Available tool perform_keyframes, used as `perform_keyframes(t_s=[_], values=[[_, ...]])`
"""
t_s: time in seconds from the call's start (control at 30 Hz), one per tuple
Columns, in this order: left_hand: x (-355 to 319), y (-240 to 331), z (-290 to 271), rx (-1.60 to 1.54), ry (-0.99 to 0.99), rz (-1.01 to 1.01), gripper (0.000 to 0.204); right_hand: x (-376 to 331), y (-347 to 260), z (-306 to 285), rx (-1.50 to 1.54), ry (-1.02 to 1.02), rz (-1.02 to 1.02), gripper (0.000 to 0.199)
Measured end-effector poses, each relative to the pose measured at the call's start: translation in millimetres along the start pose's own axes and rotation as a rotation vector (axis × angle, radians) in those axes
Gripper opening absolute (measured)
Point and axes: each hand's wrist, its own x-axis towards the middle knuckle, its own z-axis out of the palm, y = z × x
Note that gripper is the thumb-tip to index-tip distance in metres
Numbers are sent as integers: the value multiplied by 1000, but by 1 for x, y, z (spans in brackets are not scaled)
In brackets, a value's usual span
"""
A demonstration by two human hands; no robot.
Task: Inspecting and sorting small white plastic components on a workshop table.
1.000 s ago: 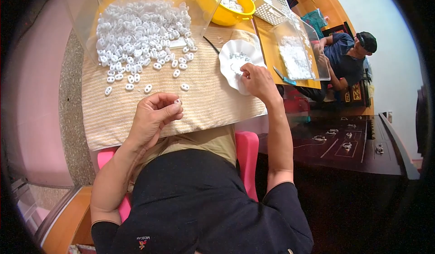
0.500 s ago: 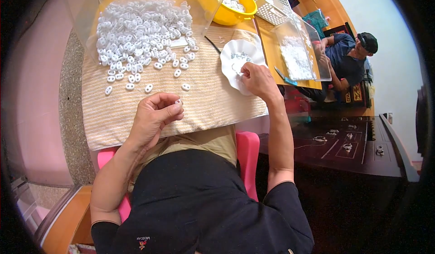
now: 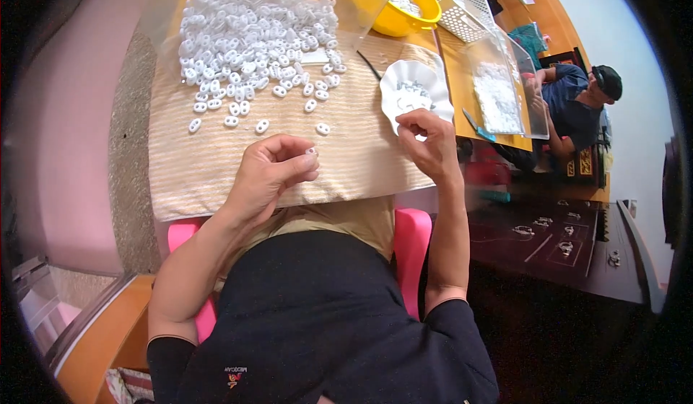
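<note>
My left hand (image 3: 273,172) hovers over the near part of the striped cloth. Its thumb and fingertips pinch a small white two-hole plastic piece (image 3: 311,151), mostly covered by the fingers. At the near edge of a white wavy-rimmed dish (image 3: 392,79) is my right hand (image 3: 433,144), fingertips pressed together; whatever they may hold is hidden. Small pale grey and white parts (image 3: 413,97) lie inside that dish. Beyond my left hand spreads a large heap of white oval two-hole pieces (image 3: 249,40), with several loose ones such as this oval piece (image 3: 323,128) nearer me.
A yellow basin (image 3: 404,22) and a white perforated basket (image 3: 458,3) stand at the back. To the right are a clear box of white pieces (image 3: 498,97) and a blue-handled cutter (image 3: 478,126). Another person (image 3: 570,101) sits beyond them.
My right hand has drawn back from inside the dish to its near rim, fingers still pinched. My left hand keeps its white piece. The whole view has shifted a little.
</note>
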Motion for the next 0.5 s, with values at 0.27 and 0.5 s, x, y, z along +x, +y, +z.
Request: perform_keyframes(t_s=[0.27, 0.5], values=[[1, -1, 0, -15, -11, -7, 18, -17, -43, 61, 614, -197, 185, 7], [-1, 0, 0, -19, 8, -22, 20, -19, -41, 84, 738, -233, 215, 11]])
